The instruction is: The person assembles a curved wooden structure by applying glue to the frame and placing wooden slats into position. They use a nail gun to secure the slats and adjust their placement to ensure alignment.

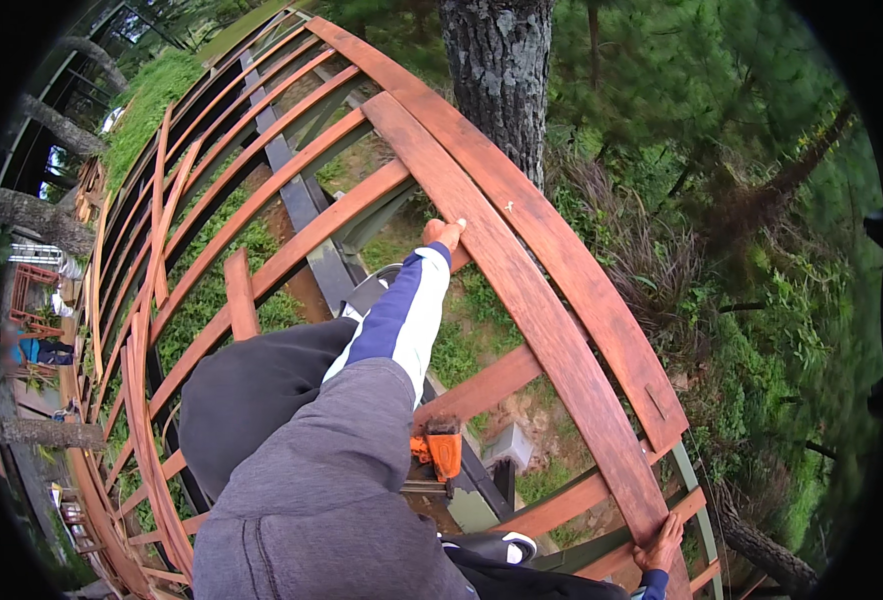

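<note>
The left hand curls its fingers around the left edge of a reddish-brown board; the right hand touches its near right edge, grip unclear. The board lies across joists, between an outer plank and an orange tool.
</note>
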Action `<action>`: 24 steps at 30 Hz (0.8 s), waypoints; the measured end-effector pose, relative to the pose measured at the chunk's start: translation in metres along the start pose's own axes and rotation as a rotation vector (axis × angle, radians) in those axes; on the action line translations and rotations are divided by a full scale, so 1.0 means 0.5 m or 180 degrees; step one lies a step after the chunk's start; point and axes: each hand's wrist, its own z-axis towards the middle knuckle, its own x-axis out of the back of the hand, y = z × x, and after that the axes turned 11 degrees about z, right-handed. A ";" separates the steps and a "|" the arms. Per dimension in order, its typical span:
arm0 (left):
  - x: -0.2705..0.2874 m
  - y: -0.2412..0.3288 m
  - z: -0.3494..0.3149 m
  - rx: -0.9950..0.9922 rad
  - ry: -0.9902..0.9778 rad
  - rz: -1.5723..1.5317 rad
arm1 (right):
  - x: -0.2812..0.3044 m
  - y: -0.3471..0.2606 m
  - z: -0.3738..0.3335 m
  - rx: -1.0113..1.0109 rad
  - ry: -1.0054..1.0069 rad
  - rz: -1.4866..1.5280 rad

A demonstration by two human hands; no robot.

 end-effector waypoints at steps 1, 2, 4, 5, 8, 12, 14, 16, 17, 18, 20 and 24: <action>-0.002 -0.003 0.002 0.0103 -0.0064 -0.0188 | 0.000 0.000 0.000 0.0043 0.0029 -0.0027; -0.003 -0.007 0.004 -0.0021 0.0051 -0.0065 | 0.001 0.000 0.000 0.0030 0.0003 -0.0012; -0.003 -0.010 0.005 -0.0101 0.0113 0.0102 | 0.002 0.001 0.001 0.0004 -0.0035 -0.0002; -0.003 -0.010 0.004 -0.0209 0.0204 0.0141 | 0.002 0.001 0.001 -0.0004 -0.0040 -0.0012; 0.001 -0.001 -0.006 -0.0280 0.0342 0.0229 | 0.002 0.002 0.004 -0.0039 -0.0059 -0.0009; 0.014 0.016 -0.025 -0.0108 0.0092 0.0238 | 0.005 -0.001 0.007 -0.0069 -0.0043 -0.0009; 0.017 0.021 -0.035 -0.0133 0.0066 0.0201 | 0.007 -0.002 0.009 -0.0101 -0.0051 -0.0008; 0.019 0.025 -0.041 -0.0177 0.0117 0.0171 | 0.011 -0.003 0.013 -0.0127 -0.0054 -0.0007; 0.020 0.025 -0.042 -0.0206 0.0125 0.0202 | 0.012 -0.004 0.013 -0.0124 -0.0052 -0.0014; 0.022 0.026 -0.042 -0.0246 0.0136 0.0234 | 0.013 -0.004 0.014 -0.0156 -0.0059 -0.0008; 0.021 0.026 -0.041 -0.0248 0.0086 0.0314 | 0.014 -0.003 0.015 -0.0104 -0.0047 -0.0022; 0.018 0.025 -0.033 -0.0126 0.0019 0.0303 | 0.011 0.000 0.014 -0.0075 -0.0048 0.0006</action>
